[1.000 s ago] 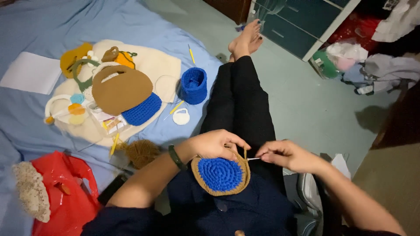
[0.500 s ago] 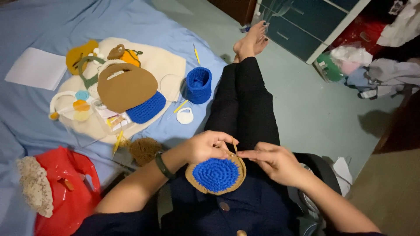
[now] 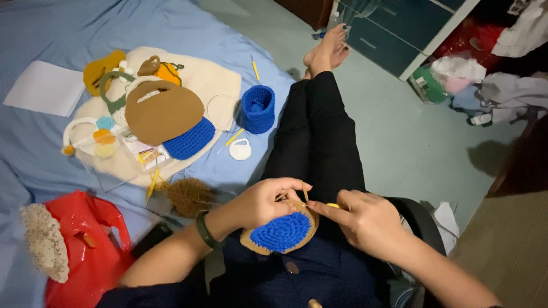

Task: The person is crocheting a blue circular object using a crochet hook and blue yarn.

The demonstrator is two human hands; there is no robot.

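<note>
Both hands have drawn closer together over the lap since the earlier frame. Left hand [image 3: 262, 202] pinches the round blue crocheted disc with tan edging [image 3: 281, 232]; right hand [image 3: 365, 219] grips a yellow crochet hook [image 3: 332, 205] at its rim. On the bed, a small blue crocheted basket [image 3: 258, 108] stands open, contents unseen; a red plastic bag [image 3: 91, 251] lies near.

single head cam, looks steeply down over lap, close on both hands, blue bed [image 3: 51, 45] left, floor [image 3: 411, 148] right
</note>
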